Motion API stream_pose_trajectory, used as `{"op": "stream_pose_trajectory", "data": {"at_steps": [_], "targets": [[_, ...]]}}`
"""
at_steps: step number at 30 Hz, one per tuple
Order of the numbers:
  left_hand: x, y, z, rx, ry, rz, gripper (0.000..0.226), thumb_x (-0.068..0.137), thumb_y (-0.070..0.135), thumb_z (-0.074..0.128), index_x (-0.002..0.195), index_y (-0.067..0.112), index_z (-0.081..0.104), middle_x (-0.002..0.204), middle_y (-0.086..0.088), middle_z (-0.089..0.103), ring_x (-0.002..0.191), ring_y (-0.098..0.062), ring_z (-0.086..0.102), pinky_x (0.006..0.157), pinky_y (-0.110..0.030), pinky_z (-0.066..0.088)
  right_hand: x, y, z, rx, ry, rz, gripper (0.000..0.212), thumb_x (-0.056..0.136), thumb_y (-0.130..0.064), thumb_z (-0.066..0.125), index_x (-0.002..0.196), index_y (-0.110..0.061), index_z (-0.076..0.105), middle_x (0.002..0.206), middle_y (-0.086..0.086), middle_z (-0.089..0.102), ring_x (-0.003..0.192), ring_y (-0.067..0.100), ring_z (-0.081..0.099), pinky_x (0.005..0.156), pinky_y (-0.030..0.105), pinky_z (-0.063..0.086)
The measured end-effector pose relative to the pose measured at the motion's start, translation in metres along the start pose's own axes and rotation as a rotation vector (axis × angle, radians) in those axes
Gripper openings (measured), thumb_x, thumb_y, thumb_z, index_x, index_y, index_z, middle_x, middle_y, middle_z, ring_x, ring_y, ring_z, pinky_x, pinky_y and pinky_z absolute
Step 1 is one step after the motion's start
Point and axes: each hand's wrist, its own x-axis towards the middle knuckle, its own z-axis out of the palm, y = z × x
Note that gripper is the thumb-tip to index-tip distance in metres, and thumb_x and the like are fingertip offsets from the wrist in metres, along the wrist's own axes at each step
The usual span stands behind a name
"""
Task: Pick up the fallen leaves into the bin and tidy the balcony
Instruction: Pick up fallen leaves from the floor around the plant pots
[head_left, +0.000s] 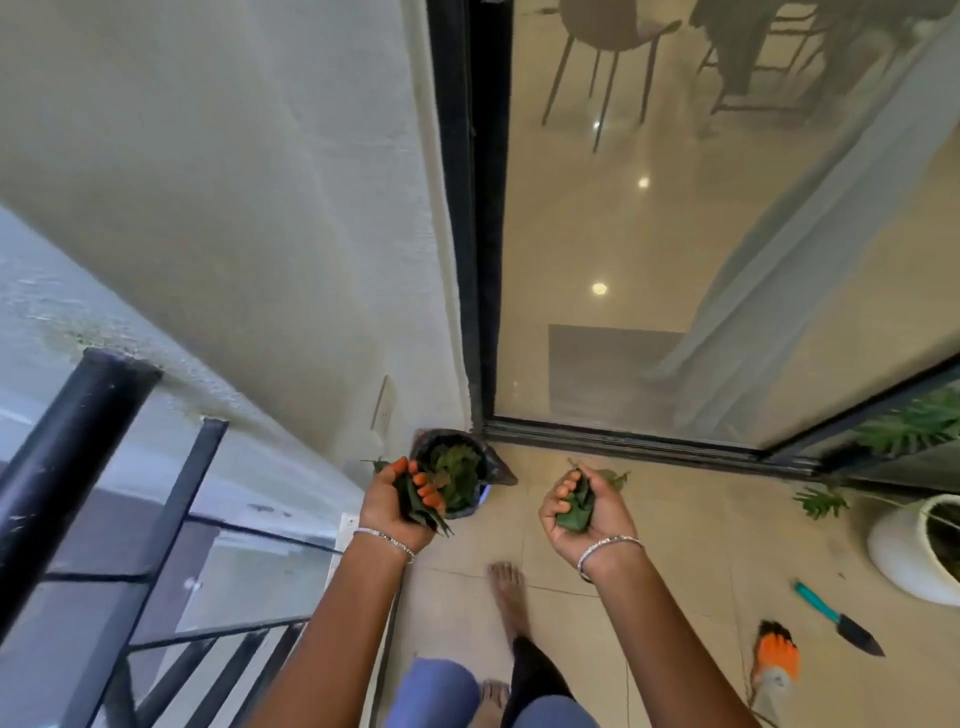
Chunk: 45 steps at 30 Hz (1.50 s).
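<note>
Head view: the left hand (387, 501) curls its fingers round a bunch of green leaves (415, 508), right at the near-left rim of the bin (441, 434). The bin stands in the corner by the wall and has leaves inside. The right hand (597, 514), palm up and off to the bin's right, cups a smaller bunch (574, 510). A loose leaf (615, 478) lies on the floor just beyond it.
</note>
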Motion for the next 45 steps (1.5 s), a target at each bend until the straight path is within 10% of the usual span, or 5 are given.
{"op": "stream_pose_trajectory", "data": {"at_steps": [15,20,26,35,45], "targets": [[0.262,0.014,-0.047,0.133,0.456,-0.03,0.021,0.096,0.021,0.055,0.076,0.013,0.054,0.046,-0.002,0.054,0.044,-0.016,0.051,0.042,-0.021,0.046,0.244,-0.014,-0.024,-0.325,0.379,0.151,0.028,0.093,-0.026,0.058,0.068,-0.015,0.053,0.054,0.0,0.051,0.042,0.013,0.051,0.04,0.018,0.039],[0.32,0.018,-0.047,-0.007,0.363,-0.022,0.021,0.1,0.029,0.052,0.113,0.013,0.056,0.102,-0.01,0.062,0.096,-0.03,0.057,0.089,-0.045,0.047,0.322,-0.012,-0.05,-0.504,0.447,0.156,0.031,0.097,-0.025,0.052,0.068,-0.014,0.05,0.049,0.0,0.049,0.04,0.013,0.051,0.039,0.018,0.039],[0.337,0.017,-0.071,0.107,0.411,0.024,0.044,0.101,0.032,0.049,0.141,0.013,0.046,0.133,-0.009,0.056,0.108,-0.025,0.057,0.089,-0.035,0.046,0.403,0.011,-0.071,-0.804,0.546,0.134,0.033,0.098,-0.026,0.055,0.067,-0.014,0.052,0.045,-0.001,0.053,0.042,0.014,0.051,0.041,0.017,0.04],[0.323,-0.005,-0.104,0.179,0.515,0.164,0.014,0.102,0.017,0.047,0.1,0.014,0.06,0.101,-0.011,0.066,0.1,-0.029,0.062,0.097,-0.045,0.049,0.483,0.063,-0.076,-1.176,0.524,0.148,0.043,0.091,-0.021,0.068,0.13,-0.014,0.052,0.118,0.014,0.056,0.077,0.027,0.059,0.038,0.025,0.049],[0.315,-0.013,-0.1,0.219,0.559,0.207,0.012,0.1,0.018,0.052,0.095,0.014,0.062,0.094,-0.01,0.067,0.088,-0.026,0.065,0.085,-0.041,0.055,0.475,0.075,-0.061,-1.281,0.377,0.292,0.058,0.093,-0.03,0.064,0.145,-0.02,0.04,0.148,0.01,0.038,0.128,0.03,0.042,0.073,0.042,0.056]]}}
